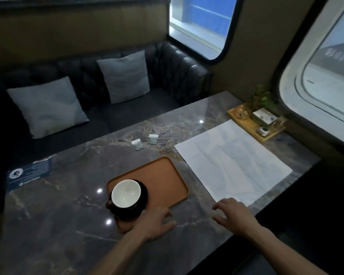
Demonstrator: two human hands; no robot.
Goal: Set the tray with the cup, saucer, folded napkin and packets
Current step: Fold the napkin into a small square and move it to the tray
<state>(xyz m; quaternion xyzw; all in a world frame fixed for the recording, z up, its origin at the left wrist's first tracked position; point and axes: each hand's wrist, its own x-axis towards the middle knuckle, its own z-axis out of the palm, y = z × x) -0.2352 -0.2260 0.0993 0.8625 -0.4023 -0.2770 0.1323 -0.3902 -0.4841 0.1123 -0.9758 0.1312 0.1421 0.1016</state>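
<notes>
Head view: an orange tray [163, 175] is seen on the marble table [57, 225], and toward its 7 o'clock corner a black saucer [144, 192] has been set with a white-lined cup [126, 193] upon it, the handle turned to 8 o'clock; that part of the task is judged done. The napkin [232, 161] is laid flat and unfolded on the table at 3 o'clock of the tray, just beside it, so folding and placing are left. Two packets [138, 144] [152, 139] are left on the table at 12 o'clock of the tray, apart from it. The left hand [154, 222] is spread, empty, laid at the tray's near edge. The right hand [233, 214] is spread and empty, its fingertips at the napkin's near corner; contact cannot be told.
</notes>
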